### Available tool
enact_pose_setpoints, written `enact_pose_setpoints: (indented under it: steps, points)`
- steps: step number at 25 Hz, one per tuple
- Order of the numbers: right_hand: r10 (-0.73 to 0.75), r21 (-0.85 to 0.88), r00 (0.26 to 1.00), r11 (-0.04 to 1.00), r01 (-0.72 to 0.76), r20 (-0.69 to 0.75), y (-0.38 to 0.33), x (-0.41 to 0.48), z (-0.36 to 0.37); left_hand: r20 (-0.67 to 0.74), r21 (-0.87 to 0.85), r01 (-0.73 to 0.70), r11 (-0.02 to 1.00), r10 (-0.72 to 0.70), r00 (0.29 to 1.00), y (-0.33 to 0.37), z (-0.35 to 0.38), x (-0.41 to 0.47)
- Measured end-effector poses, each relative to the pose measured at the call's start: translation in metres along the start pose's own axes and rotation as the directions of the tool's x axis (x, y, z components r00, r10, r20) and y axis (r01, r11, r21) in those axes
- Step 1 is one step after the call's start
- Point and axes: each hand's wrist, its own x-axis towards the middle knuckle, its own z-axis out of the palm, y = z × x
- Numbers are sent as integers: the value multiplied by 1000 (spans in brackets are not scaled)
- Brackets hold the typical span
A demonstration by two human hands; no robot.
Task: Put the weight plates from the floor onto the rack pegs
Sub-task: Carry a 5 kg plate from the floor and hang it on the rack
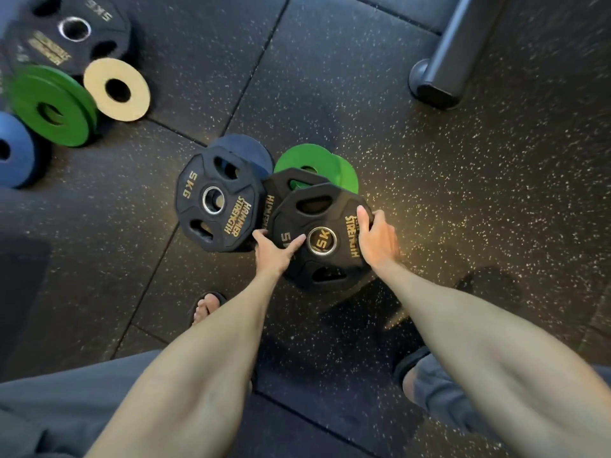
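A black 5 kg plate [314,259] with gold lettering is gripped by both hands. My left hand [276,251] holds its left edge, thumb lying toward the steel hub. My right hand [377,238] clasps its right edge. It lies over a second black plate [281,190], which rests on two green plates [317,161]. Left of these, another black 5 kg plate [215,200] sits on a dark blue plate [246,150].
On the speckled rubber floor at upper left lie a black 5 kg plate [71,31], a cream plate [115,89], stacked green plates [53,109] and a blue plate [13,150]. A dark metal frame foot [443,71] stands at upper right. My sandalled feet [206,307] are below.
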Motion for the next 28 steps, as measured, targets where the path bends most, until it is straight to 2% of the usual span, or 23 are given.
enact_pose_setpoints:
  steps: [5, 8, 10, 14, 17, 20, 25, 28]
  points:
    - [-39, 30, 985, 999, 44, -169, -10, -23, -18, 49, -57, 58, 997, -56, 997, 14, -9, -15]
    - [-20, 34, 965, 999, 30, -263, -17, -48, -59, 138, 25, 36, 999, -39, 990, 50, -25, -41]
    - [13, 65, 962, 998, 5, -273, -28, -77, -99, 190, 62, -16, 998, 4, 982, 81, -37, -76]
    - [80, 123, 942, 992, -41, -326, -77, -153, -215, 187, 29, -143, 989, 135, 973, 168, -80, -183]
    - [98, 173, 923, 984, -34, -373, -126, -205, -304, 194, -35, -179, 983, 182, 964, 238, -118, -270]
    - [135, 266, 888, 964, -15, -440, -183, -250, -414, 109, -42, -318, 947, 321, 941, 333, -150, -365]
    - [178, 452, 787, 881, 140, -590, -255, -299, -586, -1, -96, -545, 833, 548, 837, 498, -174, -511]
    - [171, 506, 727, 819, 270, -665, -282, -316, -704, -70, -184, -671, 718, 671, 738, 591, -165, -594]
